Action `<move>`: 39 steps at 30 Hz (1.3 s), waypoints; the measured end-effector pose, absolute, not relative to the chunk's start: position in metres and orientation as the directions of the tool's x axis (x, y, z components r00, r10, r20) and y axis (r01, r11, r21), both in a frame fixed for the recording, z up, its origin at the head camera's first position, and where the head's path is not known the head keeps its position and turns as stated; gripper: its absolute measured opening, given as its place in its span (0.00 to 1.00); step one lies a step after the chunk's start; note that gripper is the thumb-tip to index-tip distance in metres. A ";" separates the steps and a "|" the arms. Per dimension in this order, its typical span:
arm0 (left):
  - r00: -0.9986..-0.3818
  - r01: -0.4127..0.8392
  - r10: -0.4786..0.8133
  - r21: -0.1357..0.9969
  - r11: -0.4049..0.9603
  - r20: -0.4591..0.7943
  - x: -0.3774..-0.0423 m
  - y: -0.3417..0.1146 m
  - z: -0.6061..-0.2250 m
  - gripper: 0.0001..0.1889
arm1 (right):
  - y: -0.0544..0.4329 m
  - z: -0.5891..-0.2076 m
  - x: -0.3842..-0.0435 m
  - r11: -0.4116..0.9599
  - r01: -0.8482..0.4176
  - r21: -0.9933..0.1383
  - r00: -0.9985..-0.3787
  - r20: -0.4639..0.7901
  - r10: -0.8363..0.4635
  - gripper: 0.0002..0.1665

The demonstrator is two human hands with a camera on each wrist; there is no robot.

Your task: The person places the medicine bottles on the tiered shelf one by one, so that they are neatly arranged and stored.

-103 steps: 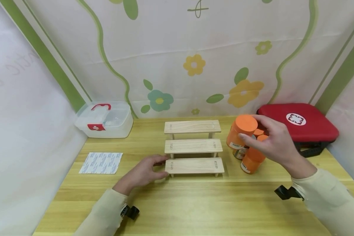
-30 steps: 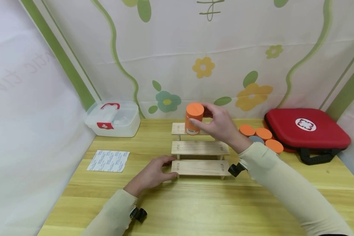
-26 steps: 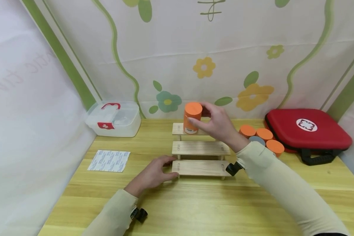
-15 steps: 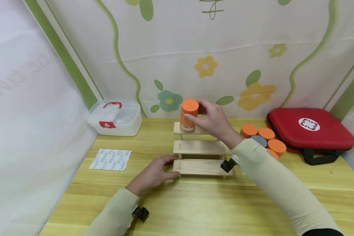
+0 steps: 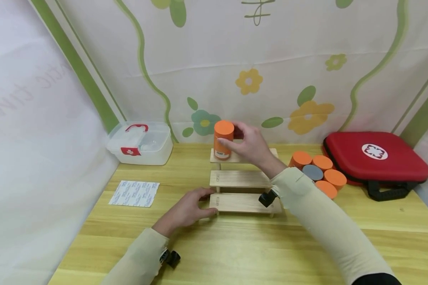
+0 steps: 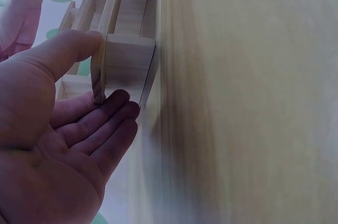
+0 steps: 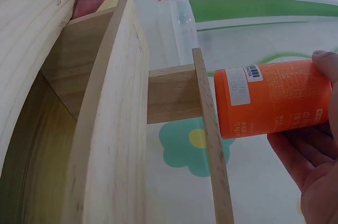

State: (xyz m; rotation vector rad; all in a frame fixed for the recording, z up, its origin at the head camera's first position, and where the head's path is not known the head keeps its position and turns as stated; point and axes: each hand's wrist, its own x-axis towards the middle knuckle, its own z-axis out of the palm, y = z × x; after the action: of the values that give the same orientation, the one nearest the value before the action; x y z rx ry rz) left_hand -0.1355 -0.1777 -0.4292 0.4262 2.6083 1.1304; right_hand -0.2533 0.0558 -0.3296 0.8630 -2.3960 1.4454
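Observation:
My right hand [image 5: 251, 146] grips an orange bottle [image 5: 223, 138] with an orange lid, thumb in front and fingers behind. The bottle is upright at the left end of the top step of a three-step wooden rack [image 5: 240, 179]. In the right wrist view the base of the orange bottle [image 7: 272, 97] meets the top board. My left hand [image 5: 186, 209] holds the left end of the lowest step; the left wrist view shows its thumb [image 6: 79, 47] on one edge of the board and the fingers [image 6: 108, 110] under the other side.
Right of the rack stand several orange-lidded bottles [image 5: 335, 179] around a grey-lidded one [image 5: 312, 172]. Behind them lies a red first-aid case [image 5: 374, 158] with a black handle. A clear first-aid box [image 5: 153, 144] and a white printed packet [image 5: 134, 193] are at the left. A curtain [image 5: 214, 47] closes the back.
My right hand has carried the orange bottle from the group at the right to the rack's top step, then leftward along it to the end. The left hand has stayed at the lowest step.

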 end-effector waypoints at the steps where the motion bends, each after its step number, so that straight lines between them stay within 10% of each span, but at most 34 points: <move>1: -0.921 0.161 0.370 0.741 0.652 -0.125 -0.136 -0.178 -0.429 0.33 | 0.055 -0.330 -0.254 0.349 -0.576 -0.739 -0.809 0.453 -0.374 0.34; 39: -0.926 0.153 0.359 0.756 0.637 -0.114 -0.135 -0.178 -0.431 0.32 | 0.076 -0.323 -0.244 0.415 -0.492 -0.765 -0.850 0.318 -0.420 0.44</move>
State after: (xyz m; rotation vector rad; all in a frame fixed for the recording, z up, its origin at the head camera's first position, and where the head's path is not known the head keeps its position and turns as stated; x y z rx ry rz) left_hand -0.1353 -0.1783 -0.4314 0.4156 2.6049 1.1683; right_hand -0.2437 0.0757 -0.3232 0.8318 -2.5770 1.4350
